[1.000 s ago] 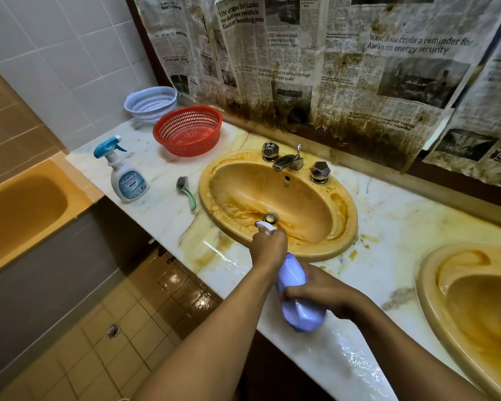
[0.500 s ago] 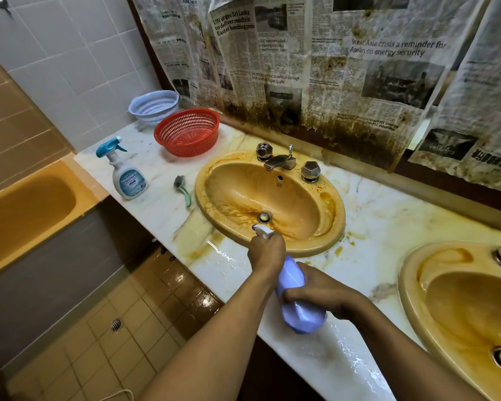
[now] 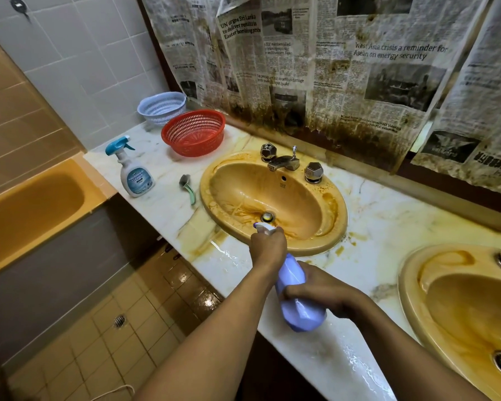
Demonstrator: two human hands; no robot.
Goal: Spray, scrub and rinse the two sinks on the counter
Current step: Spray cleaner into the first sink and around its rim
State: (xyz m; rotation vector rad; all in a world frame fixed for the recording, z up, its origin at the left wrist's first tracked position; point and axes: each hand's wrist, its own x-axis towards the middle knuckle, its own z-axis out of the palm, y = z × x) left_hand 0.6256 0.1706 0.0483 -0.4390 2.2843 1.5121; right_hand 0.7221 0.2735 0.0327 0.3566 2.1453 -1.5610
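SINK DUTY: At the stained left sink (image 3: 243, 195), your left hand (image 3: 268, 246) is wrapped round the trigger head of the lavender spray bottle (image 3: 300, 302). Your right hand (image 3: 324, 293) clasps its body, tilted low above the near edge of the wet counter (image 3: 388, 224). The nozzle (image 3: 261, 227) sits over the basin's near rim, angled left. From so close, spray may hit the rim and counter rather than the bowl and run down to the floor tiles (image 3: 203, 299), which already look wet. Damp fingers could slip on the bottle. The right sink (image 3: 411, 273) remains stained, and the brush (image 3: 187, 186) lies left of the basin.
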